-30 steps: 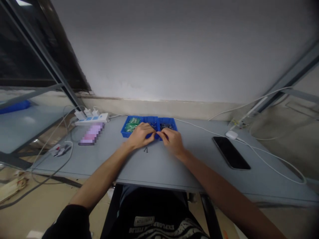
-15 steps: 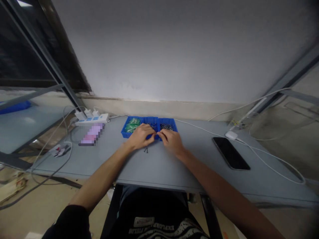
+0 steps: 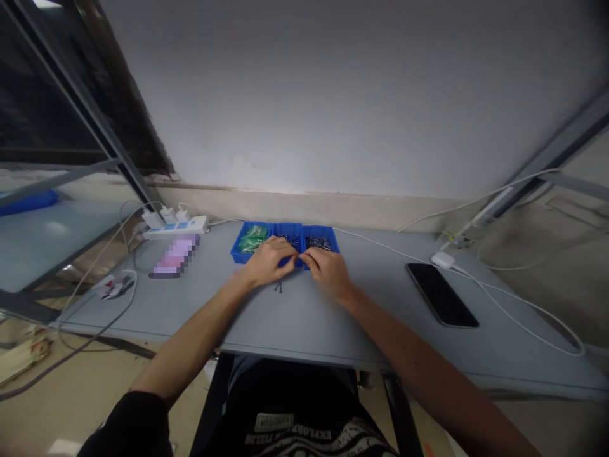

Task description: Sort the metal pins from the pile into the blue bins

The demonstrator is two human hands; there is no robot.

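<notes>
Gray table (image 3: 309, 324) bears dark screws (image 3: 279, 287) near the left hand (image 3: 271, 259).

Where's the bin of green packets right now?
In the head view, the bin of green packets sits left of centre at the left end of the row of blue bins, its near right corner hidden by the left hand.
</notes>
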